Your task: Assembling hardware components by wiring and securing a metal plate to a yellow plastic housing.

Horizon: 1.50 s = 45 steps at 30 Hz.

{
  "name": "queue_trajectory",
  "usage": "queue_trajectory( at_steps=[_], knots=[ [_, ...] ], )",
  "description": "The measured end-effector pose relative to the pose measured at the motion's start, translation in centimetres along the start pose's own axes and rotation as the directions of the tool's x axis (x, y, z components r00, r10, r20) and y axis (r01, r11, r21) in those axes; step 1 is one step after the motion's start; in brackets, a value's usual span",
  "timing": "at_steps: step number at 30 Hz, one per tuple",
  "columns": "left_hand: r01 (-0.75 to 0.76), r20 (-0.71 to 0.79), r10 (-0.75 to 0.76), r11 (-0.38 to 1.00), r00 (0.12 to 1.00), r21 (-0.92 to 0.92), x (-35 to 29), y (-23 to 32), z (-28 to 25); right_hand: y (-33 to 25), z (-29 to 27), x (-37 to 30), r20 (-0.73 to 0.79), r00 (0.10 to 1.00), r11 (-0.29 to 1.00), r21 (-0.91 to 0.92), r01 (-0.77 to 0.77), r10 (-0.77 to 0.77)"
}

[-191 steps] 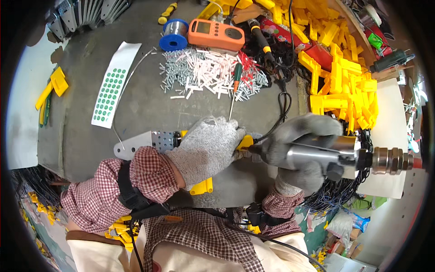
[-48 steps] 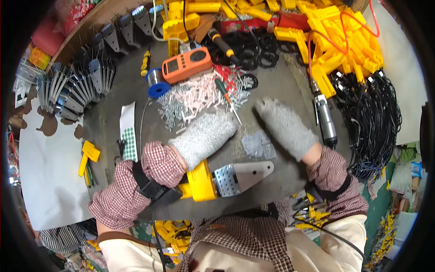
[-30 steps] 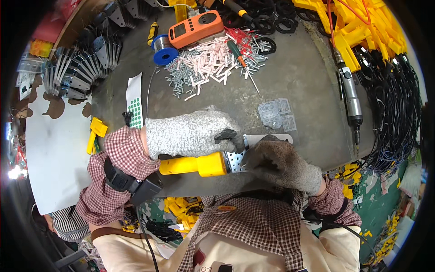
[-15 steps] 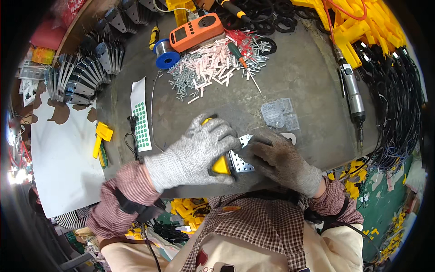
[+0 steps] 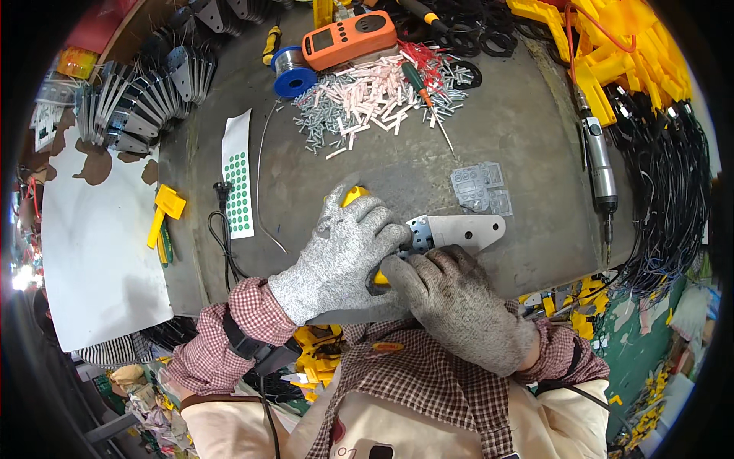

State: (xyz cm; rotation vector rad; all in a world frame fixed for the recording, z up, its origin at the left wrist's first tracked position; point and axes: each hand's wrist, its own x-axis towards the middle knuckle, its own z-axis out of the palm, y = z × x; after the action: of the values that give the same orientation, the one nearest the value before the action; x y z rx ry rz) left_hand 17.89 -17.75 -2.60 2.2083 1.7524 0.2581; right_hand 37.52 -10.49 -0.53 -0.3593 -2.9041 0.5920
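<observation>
My left hand (image 5: 340,249), in a light grey knit glove, is closed around a yellow plastic part (image 5: 354,196), most of which the glove hides. Out of its right side sticks a tapered metal plate (image 5: 468,231) with a round hole near its tip. A perforated metal piece (image 5: 419,234) shows between the plate and my left fingers. My right hand (image 5: 466,302), in a darker, soiled glove, has its fingers bent together at the near edge of the yellow part and metal. What its fingertips pinch, if anything, is hidden.
Ahead lie a heap of screws and pale pink sleeves (image 5: 375,103), a screwdriver (image 5: 428,101), an orange meter (image 5: 350,40) and a solder spool (image 5: 293,75). A clear plastic sheet (image 5: 482,188) is beyond the plate. An air screwdriver (image 5: 601,172) and black cables (image 5: 661,183) lie right, a green-dotted sticker strip (image 5: 238,180) left.
My right hand has moved nearer to me and left, from over the metal to its near edge. The tapered plate now shows. My left hand keeps its grip; the whole view has shifted slightly.
</observation>
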Motion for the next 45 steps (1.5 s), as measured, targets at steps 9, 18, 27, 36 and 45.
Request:
queue_trajectory(
  at_steps=[9, 18, 27, 36, 45],
  knots=[
    [0.08, -0.339, -0.095, 0.995, 0.936, -0.058, 0.5, -0.4, 0.7, 17.0, -5.1, -7.9, -0.572, 0.694, 0.629, -0.357, -0.69, 0.436],
    [0.131, -0.357, -0.157, 0.987, 0.921, -0.097, 1.4, -0.5, 0.8, 14.0, -2.5, -3.7, -0.156, 0.66, -0.165, 0.903, 0.397, 0.735],
    [0.148, -0.281, -0.176, 0.982, 0.943, -0.119, 1.9, -1.0, 0.4, 11.2, 3.5, 2.0, -0.027, 0.696, -0.558, 0.576, 0.597, 0.717],
    [0.171, -0.236, -0.195, 0.978, 0.952, -0.118, 1.9, -1.3, 0.2, 9.9, 2.8, 2.5, 0.054, 0.685, -0.564, 0.616, 0.55, 0.727],
    [0.17, -0.233, -0.184, 0.982, 0.955, -0.08, 2.4, -0.7, -0.1, 9.4, 4.2, 2.2, -0.023, 0.75, -0.583, 0.612, 0.534, 0.661]
  ],
)
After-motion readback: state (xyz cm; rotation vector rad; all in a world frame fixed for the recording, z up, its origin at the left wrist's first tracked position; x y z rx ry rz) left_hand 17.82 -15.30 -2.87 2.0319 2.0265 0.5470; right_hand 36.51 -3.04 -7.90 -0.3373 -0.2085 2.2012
